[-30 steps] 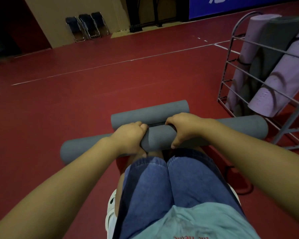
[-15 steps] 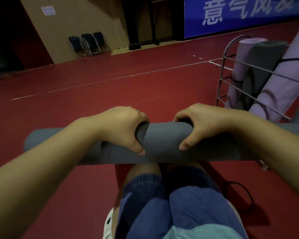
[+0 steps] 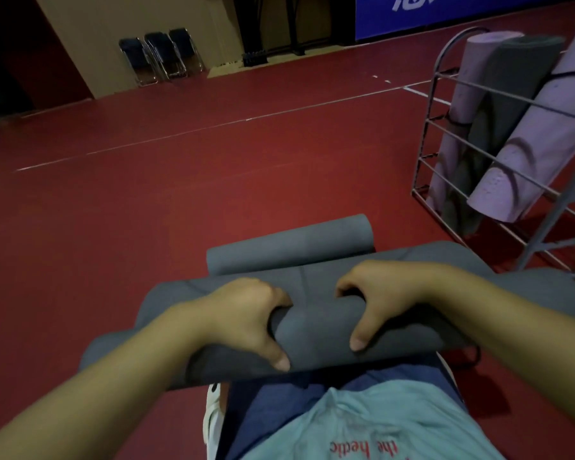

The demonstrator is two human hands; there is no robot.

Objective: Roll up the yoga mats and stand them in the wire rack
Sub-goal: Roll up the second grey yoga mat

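A grey yoga mat [image 3: 316, 333] lies across my lap, partly rolled, with a flat stretch of it spread just beyond the roll. My left hand [image 3: 246, 313] grips the roll from above, thumb toward me. My right hand [image 3: 375, 300] grips it a little to the right in the same way. A second grey mat [image 3: 289, 244], fully rolled, lies on the floor just beyond. The wire rack [image 3: 445, 134] stands at the right and holds lilac rolled mats [image 3: 538, 137] and a dark grey one [image 3: 512, 81], leaning.
Red sports floor [image 3: 166, 194] with white lines stretches ahead. Folding chairs [image 3: 160, 56] stand against the far wall, and a blue banner [image 3: 445, 11] hangs at the back right. A black cord loop [image 3: 472, 355] lies on the floor by my right thigh.
The mat went up off the floor half a second ago and now sits lower on my lap, with a flat part unrolled beyond the roll. The second rolled mat shows again.
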